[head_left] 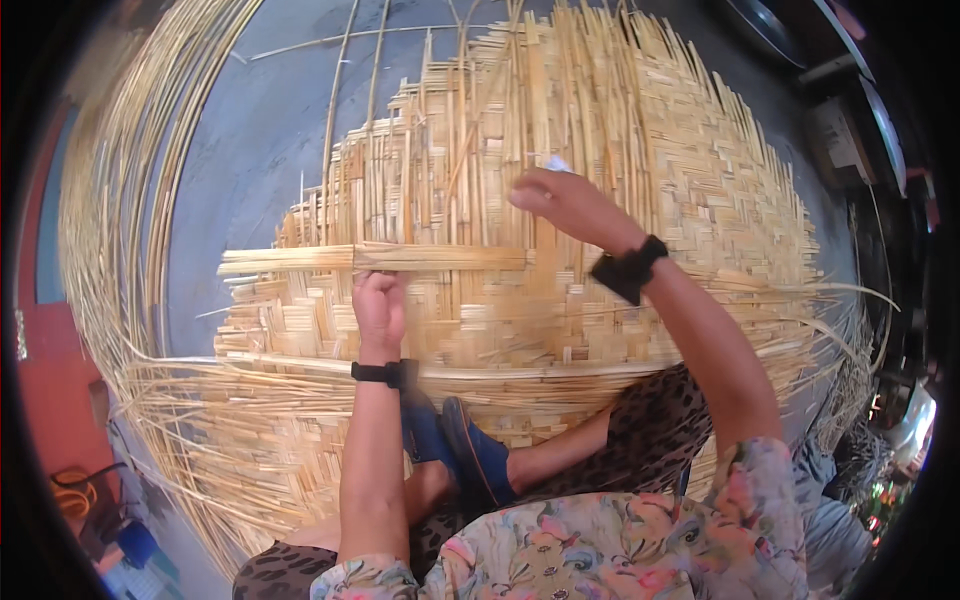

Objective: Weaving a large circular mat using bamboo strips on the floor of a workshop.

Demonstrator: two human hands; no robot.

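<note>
A large woven mat of pale split cane (715, 200) lies under me, with loose upright strips along its upper part. A flat horizontal bundle of strips (450, 257) lies across the weave. My left hand (380, 305) is at the lower edge of that bundle, its fingers curled against it. My right hand (555, 200) is raised above and right of the bundle, fingers closed, with a small pale object (557, 163) showing just beyond them, too blurred to name. Black bands are on both wrists.
Long loose canes (155, 160) curve along the left over a grey floor (260, 120). A red surface (50, 390) and a blue object (140, 540) are at the far left. Metal items and a box (840, 140) stand at the upper right. My blue sandals (465, 450) rest on the mat.
</note>
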